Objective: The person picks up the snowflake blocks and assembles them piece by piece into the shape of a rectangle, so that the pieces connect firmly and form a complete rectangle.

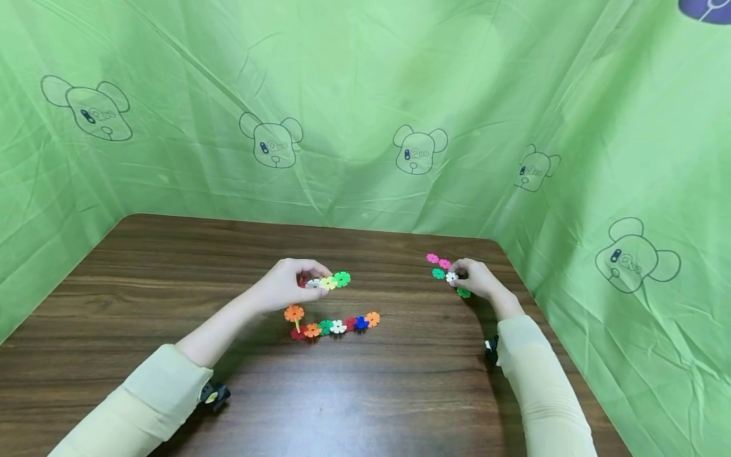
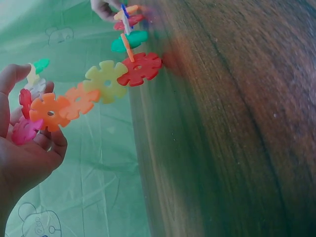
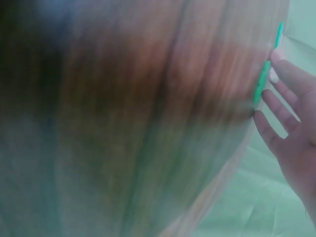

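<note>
My left hand grips one part of a chain of flower-shaped plastic discs. A green disc and a yellow one stick out past its fingertips. In the left wrist view a pink disc and an orange disc lie by the fingers, and the chain runs on through yellow to a red disc at the tabletop. Over at the table's right side, my right hand pinches a white disc between thumb and fingers. Green discs lie on either side of it.
Two pink discs lie just beyond the right hand. The row of joined discs rests on the brown wooden table in front of the left hand. A green curtain encloses the table's back and sides.
</note>
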`<state>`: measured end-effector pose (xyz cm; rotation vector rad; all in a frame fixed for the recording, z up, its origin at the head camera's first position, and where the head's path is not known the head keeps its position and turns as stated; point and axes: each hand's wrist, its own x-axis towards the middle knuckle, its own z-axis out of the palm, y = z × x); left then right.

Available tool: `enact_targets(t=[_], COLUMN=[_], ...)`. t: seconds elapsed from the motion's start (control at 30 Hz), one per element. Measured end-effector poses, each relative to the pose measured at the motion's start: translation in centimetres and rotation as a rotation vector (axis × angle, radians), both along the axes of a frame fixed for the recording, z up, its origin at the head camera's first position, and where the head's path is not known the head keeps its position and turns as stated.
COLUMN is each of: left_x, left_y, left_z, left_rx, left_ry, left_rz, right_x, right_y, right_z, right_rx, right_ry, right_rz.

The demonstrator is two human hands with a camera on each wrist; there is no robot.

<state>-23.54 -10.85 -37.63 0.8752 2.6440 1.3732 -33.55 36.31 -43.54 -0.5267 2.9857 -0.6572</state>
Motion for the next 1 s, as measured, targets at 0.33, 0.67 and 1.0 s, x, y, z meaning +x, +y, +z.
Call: enact_targets(t=[0.33, 0.67, 1.0], left_x=[0.0, 0.3, 0.1], left_y=[-0.1, 0.0, -0.1], left_z=[0.1, 0.6, 0.5], left_rx=[0.015, 0.019, 0.018], left_ry=[-0.015, -0.002, 0.031], left_rz=[-0.015, -0.017, -0.019], right_x=[0.2, 1.1, 2.6], right_y=[-0.8, -2.8, -6.1], right_z=[0.9, 2.5, 4.7], right_rx=[-0.038, -0.159, -0.263], right_ry=[0.063, 0.133, 0.232], right_rz=[-0.003, -0.035, -0.057])
